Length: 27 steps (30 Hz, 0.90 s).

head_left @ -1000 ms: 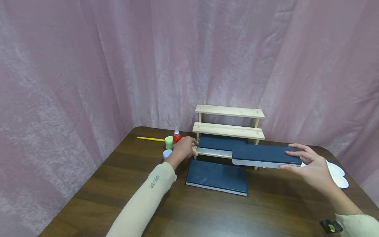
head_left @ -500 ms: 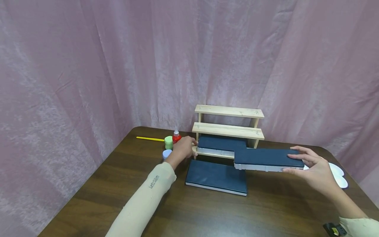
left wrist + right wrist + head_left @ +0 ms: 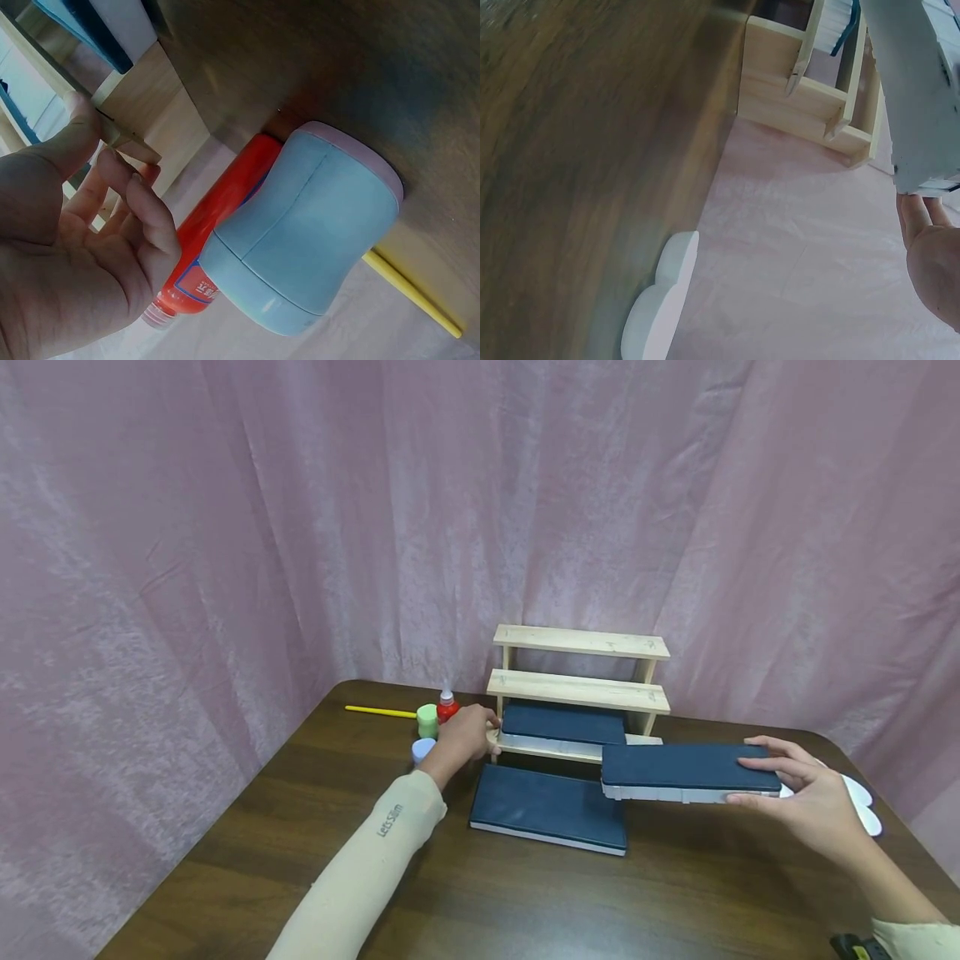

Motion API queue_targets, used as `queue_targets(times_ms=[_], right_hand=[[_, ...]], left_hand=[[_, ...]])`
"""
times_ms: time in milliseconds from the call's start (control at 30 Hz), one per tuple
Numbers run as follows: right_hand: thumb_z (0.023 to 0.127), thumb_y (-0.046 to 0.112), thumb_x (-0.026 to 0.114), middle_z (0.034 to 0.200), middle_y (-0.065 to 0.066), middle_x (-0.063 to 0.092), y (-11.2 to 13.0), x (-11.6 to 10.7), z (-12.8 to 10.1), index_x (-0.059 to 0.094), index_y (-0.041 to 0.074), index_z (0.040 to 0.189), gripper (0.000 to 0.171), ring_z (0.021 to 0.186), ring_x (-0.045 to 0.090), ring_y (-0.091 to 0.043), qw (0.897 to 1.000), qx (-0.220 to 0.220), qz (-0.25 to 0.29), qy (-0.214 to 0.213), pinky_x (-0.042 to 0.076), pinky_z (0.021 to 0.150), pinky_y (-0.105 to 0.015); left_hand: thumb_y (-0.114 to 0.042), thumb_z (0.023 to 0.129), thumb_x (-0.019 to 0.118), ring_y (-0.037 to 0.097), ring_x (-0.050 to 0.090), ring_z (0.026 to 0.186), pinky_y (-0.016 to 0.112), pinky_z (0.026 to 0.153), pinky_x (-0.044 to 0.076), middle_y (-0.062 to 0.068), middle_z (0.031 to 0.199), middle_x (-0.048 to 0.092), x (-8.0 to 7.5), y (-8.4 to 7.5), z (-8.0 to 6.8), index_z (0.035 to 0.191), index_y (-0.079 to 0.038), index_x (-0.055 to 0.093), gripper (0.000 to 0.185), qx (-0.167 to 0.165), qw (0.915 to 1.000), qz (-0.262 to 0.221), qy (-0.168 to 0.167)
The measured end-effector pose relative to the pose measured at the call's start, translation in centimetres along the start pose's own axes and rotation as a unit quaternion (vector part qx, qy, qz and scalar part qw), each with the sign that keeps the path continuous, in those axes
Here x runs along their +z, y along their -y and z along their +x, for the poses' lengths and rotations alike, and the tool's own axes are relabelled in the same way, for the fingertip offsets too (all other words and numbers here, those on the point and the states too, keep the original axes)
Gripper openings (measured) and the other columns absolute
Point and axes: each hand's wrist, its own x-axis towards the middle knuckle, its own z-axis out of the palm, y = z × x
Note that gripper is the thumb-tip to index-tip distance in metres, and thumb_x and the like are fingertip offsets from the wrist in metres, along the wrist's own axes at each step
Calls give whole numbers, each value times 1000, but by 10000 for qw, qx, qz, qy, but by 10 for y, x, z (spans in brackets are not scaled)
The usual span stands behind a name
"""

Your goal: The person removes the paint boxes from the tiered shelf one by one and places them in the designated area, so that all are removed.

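My right hand (image 3: 810, 797) grips the right end of a flat box with a dark blue top (image 3: 686, 766), thumb below and fingers above. Its pale underside shows in the right wrist view. This box hangs level in front of a three-step wooden stand (image 3: 581, 689), at the right. On the lowest step lies a similar dark blue box (image 3: 562, 722), and another dark blue-topped box (image 3: 551, 806) lies flat on the table before the stand. At the stand's left, my left hand (image 3: 97, 232) pinches the end of the lowest board between thumb and fingers.
Beside the left hand stand a red bottle (image 3: 447, 707), a green container (image 3: 427, 721) and a light blue container (image 3: 422, 749). A yellow stick (image 3: 380, 712) lies farther left. White cloud-shaped object (image 3: 660, 300) sits at the table's right; a pink curtain (image 3: 450, 527) hangs behind.
The right hand has carried its box a little to the right and lower, away from the stand, uncovering more of the lowest step. My left hand stays on the board's end.
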Motion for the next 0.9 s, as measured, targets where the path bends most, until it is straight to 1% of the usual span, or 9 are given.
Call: queue_targets(times_ms=[233,300,467,567,800,900], right_hand=[[64,-3,90,131,-4,54,-4,-4,-3,73,-5,106,45,123,44,3,10000,-80,27,35,35,91,-2],[64,-3,90,131,-2,54,-6,-6,-5,73,-5,107,46,123,43,4,9999,-93,-1,63,34,91,-2],[66,-3,89,132,-1,53,-11,-8,-10,72,-6,108,46,124,41,3,9999,-22,28,108,32,93,-2],[66,-5,88,132,-3,52,-13,-10,-12,71,-7,109,46,123,43,2,9999,6,98,138,33,94,-2],[63,-2,91,131,11,53,-18,-15,-16,73,-3,107,48,121,45,8,9999,67,-103,50,35,89,0],[62,-3,92,131,7,53,-20,-16,-18,73,-4,106,48,120,45,8,9999,36,-98,44,36,90,0]], left_hand=[[-29,77,86,24,60,105,44,79,55,6,127,64,-1,0,0,124,-22,70,50,12,10000,26,-28],[-29,77,86,25,60,105,45,80,55,6,127,64,-1,0,-1,124,-22,70,50,18,10000,42,-29],[-30,76,86,25,60,106,47,80,55,7,127,64,0,0,-1,124,-23,70,50,18,10000,84,-13],[-30,77,86,25,60,105,47,81,55,7,127,64,0,-1,-1,124,-23,70,50,23,10000,84,-3],[-30,77,86,25,60,107,48,82,54,6,127,64,-1,-1,-2,123,-22,70,50,49,10000,78,-34],[-29,76,86,25,60,107,48,82,54,6,127,64,-1,0,-2,123,-21,70,50,45,10000,55,-49]])
